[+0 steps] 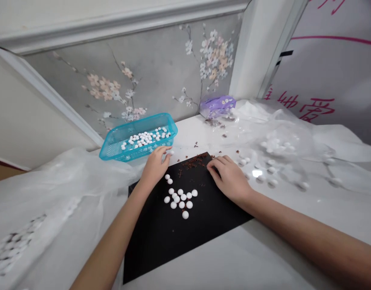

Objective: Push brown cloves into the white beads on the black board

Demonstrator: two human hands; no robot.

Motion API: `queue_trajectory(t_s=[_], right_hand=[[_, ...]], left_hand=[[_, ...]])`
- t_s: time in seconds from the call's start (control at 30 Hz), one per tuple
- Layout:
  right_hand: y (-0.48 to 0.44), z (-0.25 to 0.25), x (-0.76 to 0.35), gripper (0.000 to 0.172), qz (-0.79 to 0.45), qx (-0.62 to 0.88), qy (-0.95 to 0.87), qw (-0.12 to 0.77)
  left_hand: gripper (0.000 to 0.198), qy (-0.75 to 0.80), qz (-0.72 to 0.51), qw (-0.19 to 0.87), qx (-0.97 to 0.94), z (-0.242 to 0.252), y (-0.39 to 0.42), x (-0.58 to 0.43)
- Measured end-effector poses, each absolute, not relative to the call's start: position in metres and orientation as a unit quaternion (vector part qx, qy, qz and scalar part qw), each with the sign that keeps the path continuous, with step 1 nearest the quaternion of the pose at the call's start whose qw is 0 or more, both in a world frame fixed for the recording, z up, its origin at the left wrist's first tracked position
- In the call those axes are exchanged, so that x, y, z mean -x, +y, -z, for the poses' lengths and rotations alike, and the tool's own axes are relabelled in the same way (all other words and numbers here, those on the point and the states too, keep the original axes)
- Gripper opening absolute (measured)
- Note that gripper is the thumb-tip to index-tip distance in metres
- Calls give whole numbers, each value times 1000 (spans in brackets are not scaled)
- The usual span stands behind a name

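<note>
A white counter (221,266) runs along a grey wall panel painted with pale blossom branches (128,76), and crumpled clear plastic sheeting (294,141) covers much of it, spreading on both sides of the landmark here: a flat, matte black rectangular board (179,237) set in front of the person.

Beyond the board's far left corner sits a shallow turquoise plastic mesh basket (113,147), and further back, past the far edge, lies a crumpled purple plastic wrapper (217,106).

The basket already holds a loose scatter of small round white pieces (143,139), covering only part of its floor. A second batch of about a dozen white pieces (179,197) sits in a rough cluster near the middle of the board. More white pieces (271,171) lie to the right of the board, on and under the plastic, so a good number remain outside the basket.

Small dark brown crumbs (194,162) gather along the board's far edge, with a few strays on the counter beyond it.

The left hand (155,167) rests at the far edge of the board, close to the basket, its fingers narrowly curled around or just against a single white piece (172,152); whether it grips the piece, I cannot tell.

The right hand (229,179) lies open and flat at the board's right edge, fingers spread beside the crumbs, holding nothing visible
</note>
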State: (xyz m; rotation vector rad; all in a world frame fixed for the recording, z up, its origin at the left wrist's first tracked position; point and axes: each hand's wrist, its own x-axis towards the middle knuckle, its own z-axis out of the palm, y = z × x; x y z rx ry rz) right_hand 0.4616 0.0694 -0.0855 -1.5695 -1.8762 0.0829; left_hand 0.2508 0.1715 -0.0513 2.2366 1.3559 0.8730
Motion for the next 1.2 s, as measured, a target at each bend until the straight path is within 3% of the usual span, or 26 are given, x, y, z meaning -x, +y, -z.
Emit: queue_trajectory(t_s=[0.2, 0.33, 0.53, 0.73, 1.2], right_hand=[[62, 79, -455, 15, -95, 588, -693, 406], [57, 76, -453, 16, -145, 555, -686, 448], [50, 69, -444, 14, -401, 514, -578, 491], [45, 68, -436, 25, -629, 414, -478, 452], [44, 73, -433, 23, -648, 379, -469, 466]], left_hand=[[15, 504, -336, 236, -760, 67, 197, -265], [24, 512, -375, 293, -715, 67, 176, -259], [25, 501, -396, 415, -647, 57, 83, -251], [17, 490, -424, 482, -589, 57, 47, -261], [9, 480, -434, 495, -580, 63, 50, -263]])
